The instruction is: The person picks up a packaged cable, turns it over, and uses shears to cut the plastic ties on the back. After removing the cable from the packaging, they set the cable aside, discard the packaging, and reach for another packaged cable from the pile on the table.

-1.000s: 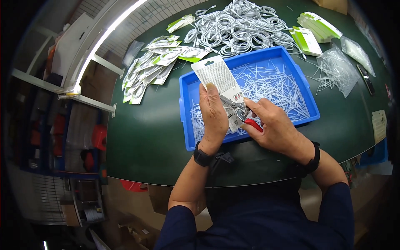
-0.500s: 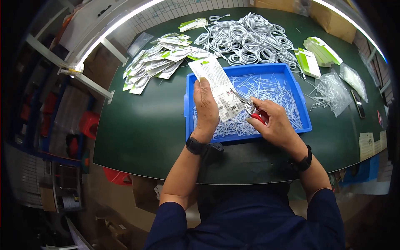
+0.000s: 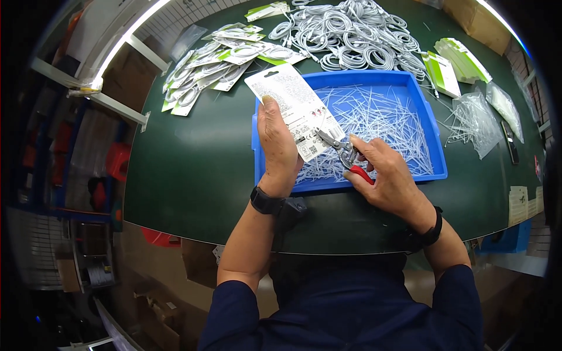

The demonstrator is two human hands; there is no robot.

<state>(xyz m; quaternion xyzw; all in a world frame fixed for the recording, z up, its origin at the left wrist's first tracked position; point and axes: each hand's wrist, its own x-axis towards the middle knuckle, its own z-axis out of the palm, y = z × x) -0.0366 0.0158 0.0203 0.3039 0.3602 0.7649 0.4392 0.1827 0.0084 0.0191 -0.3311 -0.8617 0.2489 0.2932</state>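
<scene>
My left hand (image 3: 277, 140) grips a white printed card (image 3: 295, 108) by its left edge, thumb on the face and fingers hidden behind. The card tilts over a blue tray (image 3: 351, 79). In my right hand (image 3: 389, 175) are cutting pliers (image 3: 346, 155) with red handles and a spring. Their jaw tips lie against the lower part of the card; whether they close on anything there I cannot make out. Many cut white plastic strips (image 3: 386, 126), like zip-tie pieces, cover the bottom of the tray under both hands.
A heap of coiled grey-white cables (image 3: 351, 35) lies behind the tray. Carded cables (image 3: 208, 67) are piled at the far left. On the right are green-and-white cards (image 3: 459, 61), a clear bag of zip ties (image 3: 477, 120) and a dark phone-like object (image 3: 510, 143).
The card and pliers have shifted slightly left within the scene, and the pliers' tips now sit over the card's lower printed area. The whole view has shifted a little.
</scene>
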